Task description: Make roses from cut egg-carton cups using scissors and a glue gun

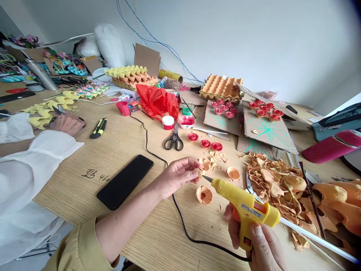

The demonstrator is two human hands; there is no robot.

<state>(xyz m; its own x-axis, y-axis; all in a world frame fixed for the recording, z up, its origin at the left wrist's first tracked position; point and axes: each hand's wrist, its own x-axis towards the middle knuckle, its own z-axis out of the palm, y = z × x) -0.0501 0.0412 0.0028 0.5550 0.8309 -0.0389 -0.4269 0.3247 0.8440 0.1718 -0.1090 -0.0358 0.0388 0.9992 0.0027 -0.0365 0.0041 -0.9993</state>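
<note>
My left hand (176,177) pinches a small orange egg-carton piece (199,172) between thumb and fingers. In my right hand (261,241) is a yellow hot glue gun (245,203), gripped by its handle, with a white glue stick (318,235) out of its back. The dark nozzle tip points left, at or very near the small piece; whether they touch I cannot tell. Just below lies an orange petalled cup (204,195). To the right sits a plain orange cup (233,173), and another cut cup (205,163) lies behind my left fingers.
Black scissors (174,141), a black phone (125,181) and a utility knife (98,128) lie on the table. Red paper flowers (205,143) stand behind the cups. A heap of orange scraps (276,184) is at right. The cord (183,222) crosses the table. A co-worker's hand (67,122) works at left.
</note>
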